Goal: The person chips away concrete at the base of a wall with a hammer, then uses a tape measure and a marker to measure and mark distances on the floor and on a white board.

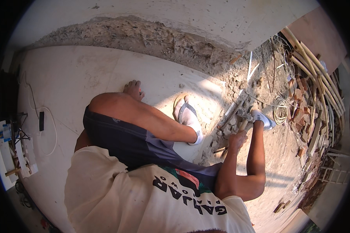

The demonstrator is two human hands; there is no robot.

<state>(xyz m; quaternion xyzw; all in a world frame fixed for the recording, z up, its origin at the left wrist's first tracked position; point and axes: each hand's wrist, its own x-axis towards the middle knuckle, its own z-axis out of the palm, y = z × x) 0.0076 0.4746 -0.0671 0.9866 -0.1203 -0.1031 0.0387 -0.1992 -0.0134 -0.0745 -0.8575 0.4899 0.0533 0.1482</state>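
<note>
My left hand [134,88] rests on the pale board [66,77] beyond my left knee, fingers apart; a small red bit beside its thumb is too small to name. My right hand [237,140] grips a wooden handle [242,125] among broken plaster chunks [231,123], apparently a hammer's, its grey head unclear. My sandalled left foot [186,116] stands on the board, left of the rubble; my right foot [260,119] is beyond the handle.
A chipped strip of rubble [151,35] runs along the wall base. At right are bent pale pipes [319,73], coiled cable [280,110] and brick fragments [297,97]. A black bar-shaped object [41,121] and cords lie at left.
</note>
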